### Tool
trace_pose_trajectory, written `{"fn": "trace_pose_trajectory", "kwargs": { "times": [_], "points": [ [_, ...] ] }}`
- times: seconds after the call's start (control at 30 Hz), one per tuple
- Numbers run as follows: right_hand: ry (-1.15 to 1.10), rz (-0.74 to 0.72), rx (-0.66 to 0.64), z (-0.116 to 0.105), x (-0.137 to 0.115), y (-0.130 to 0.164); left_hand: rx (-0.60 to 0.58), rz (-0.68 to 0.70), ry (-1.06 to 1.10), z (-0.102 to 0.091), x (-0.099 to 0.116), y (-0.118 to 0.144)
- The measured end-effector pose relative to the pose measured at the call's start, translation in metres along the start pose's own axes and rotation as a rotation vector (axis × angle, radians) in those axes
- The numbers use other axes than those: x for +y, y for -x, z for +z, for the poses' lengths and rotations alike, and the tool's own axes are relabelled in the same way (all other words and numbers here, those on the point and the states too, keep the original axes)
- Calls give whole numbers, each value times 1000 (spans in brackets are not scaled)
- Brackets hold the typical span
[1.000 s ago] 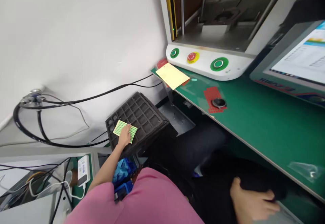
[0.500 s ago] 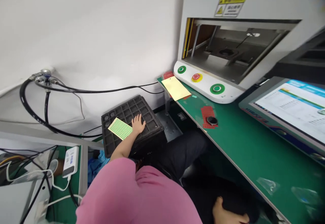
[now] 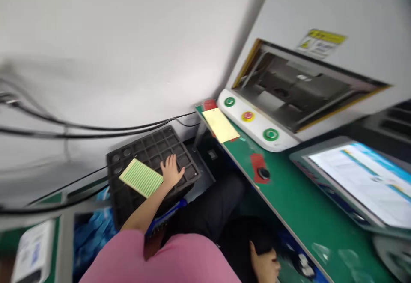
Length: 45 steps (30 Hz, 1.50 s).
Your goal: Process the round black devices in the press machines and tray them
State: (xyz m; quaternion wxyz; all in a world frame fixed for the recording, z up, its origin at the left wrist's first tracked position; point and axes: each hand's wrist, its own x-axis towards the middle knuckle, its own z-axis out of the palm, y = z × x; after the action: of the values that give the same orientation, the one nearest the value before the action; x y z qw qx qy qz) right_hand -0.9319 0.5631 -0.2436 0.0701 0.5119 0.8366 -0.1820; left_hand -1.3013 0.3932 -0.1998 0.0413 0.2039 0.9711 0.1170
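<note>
Nearest, at the bottom of the frame, is a pink sleeve; the right grip, lower right, lies against a dark-clad leg with its fingers curled, and I cannot tell whether anything is inside it. Beyond, left of centre, the left grip lies spread over the black gridded tray, fingers apart and nothing visible in it; how firmly it presses does not show. Just beside its wrist lies the pale sheet with green rows, slantwise across the tray's pockets, with round pieces in pockets near the tray's upper-left corner.

To handle this well, I would bear lightly and evenly on the tray's ribs, since weight near one edge might tip it. The forearm passes close to the sheet's lower corner, so it is best lifted clear to avoid dragging the sheet askew.

Farther right, the green table carries a round dark piece on a red sheet and, nearer its far end, a plain yellow sheet. Beyond stand the white button panel and the machine's opening, upper right.
</note>
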Motion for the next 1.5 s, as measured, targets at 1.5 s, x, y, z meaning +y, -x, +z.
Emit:
{"fn": "trace_pose_trajectory", "kwargs": {
  "times": [1.5],
  "points": [
    [-117, -100, 1024, -150, 26, 33, -549, 405, 750, -87, 354, -22]
  ]
}}
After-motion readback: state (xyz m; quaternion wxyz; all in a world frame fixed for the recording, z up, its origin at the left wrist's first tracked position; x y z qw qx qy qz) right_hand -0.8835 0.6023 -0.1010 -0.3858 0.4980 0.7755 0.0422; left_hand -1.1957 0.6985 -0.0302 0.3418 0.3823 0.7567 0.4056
